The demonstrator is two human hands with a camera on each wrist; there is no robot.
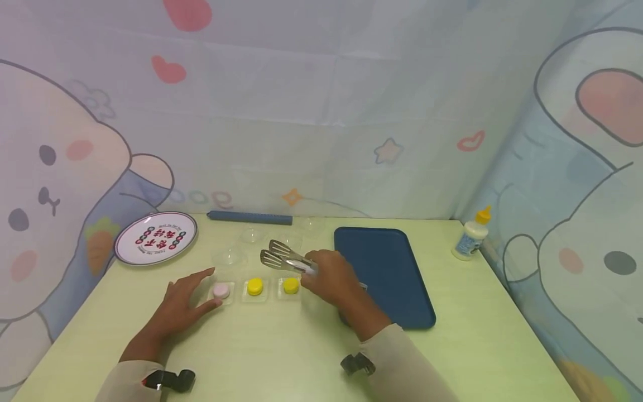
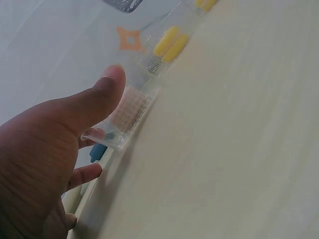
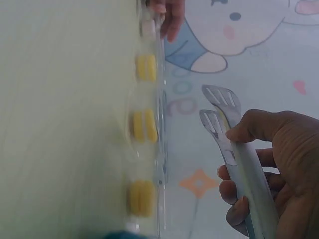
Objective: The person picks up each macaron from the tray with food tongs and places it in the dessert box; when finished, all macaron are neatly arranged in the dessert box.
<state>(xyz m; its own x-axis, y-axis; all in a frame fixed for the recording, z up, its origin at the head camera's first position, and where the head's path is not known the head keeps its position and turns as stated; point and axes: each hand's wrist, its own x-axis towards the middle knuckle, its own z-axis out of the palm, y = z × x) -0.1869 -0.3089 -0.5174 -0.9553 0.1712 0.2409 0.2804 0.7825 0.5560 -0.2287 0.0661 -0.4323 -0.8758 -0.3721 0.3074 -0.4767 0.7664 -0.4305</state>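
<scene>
My left hand (image 1: 183, 304) is at a clear square plastic base (image 2: 119, 142) with a pink macaron (image 1: 221, 290) on it. The thumb lies along the near side, and a finger shows through the plastic behind. My right hand (image 1: 331, 276) grips metal tongs (image 3: 251, 184), their slotted heads (image 1: 273, 259) apart with nothing between them, raised above the row. Yellow macarons (image 1: 255, 286) (image 1: 291, 286) sit on clear bases right of the pink one. Another yellow macaron (image 3: 142, 198) shows in the right wrist view, hidden behind my right hand in the head view.
Several clear plastic domes (image 1: 230, 256) stand behind the row. A patterned plate (image 1: 125, 254) is at back left, a blue-grey rod (image 1: 249, 218) along the back edge. Right of the row lies a dark blue tray (image 1: 387, 268); a glue-like bottle with a yellow cap (image 1: 471, 234) stands at far right.
</scene>
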